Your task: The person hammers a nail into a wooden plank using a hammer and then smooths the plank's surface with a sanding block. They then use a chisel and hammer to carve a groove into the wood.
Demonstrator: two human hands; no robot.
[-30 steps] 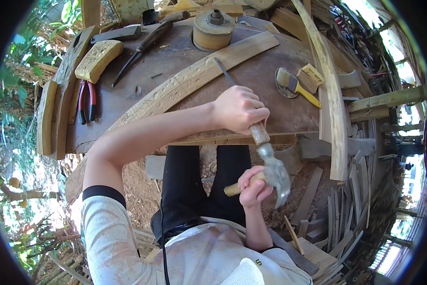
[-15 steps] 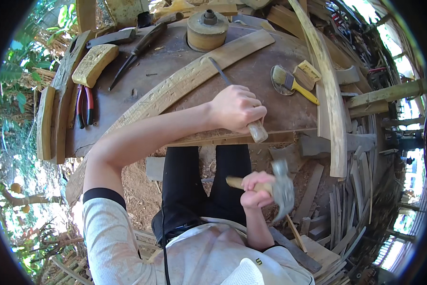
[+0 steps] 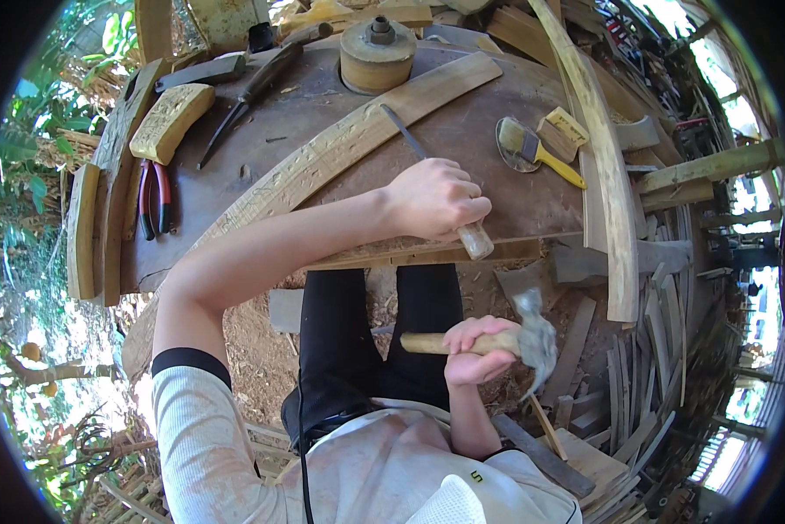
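Observation:
My left hand (image 3: pixel 440 199) is wrapped round a chisel (image 3: pixel 475 242); the wooden handle end sticks out toward me below the fist. Its narrow metal blade slants away to the far left, and the tip rests on a long, slightly curved plank (image 3: pixel 336 144) with carved marks along its face. Off the bench's near edge, beside my right thigh, my right hand (image 3: pixel 480 349) grips a claw hammer (image 3: pixel 423 344). The hammer's wooden handle points left and its metal head, smeared by motion, lies just right of my fingers.
The brown bench (image 3: pixel 532 96) carries red-handled pliers (image 3: pixel 154 199), a wooden block (image 3: pixel 172 122), a knife (image 3: pixel 253 92), a round wooden piece with a bolt (image 3: pixel 377 57) and a yellow-handled brush (image 3: pixel 550 162). A long pale strip (image 3: pixel 611 192) overhangs at right. Wood offcuts (image 3: pixel 637 358) cover the floor there.
The hammer has shifted a little to the right in my right hand's motion, and more of its handle shows on the left. My left hand and the chisel stay in place.

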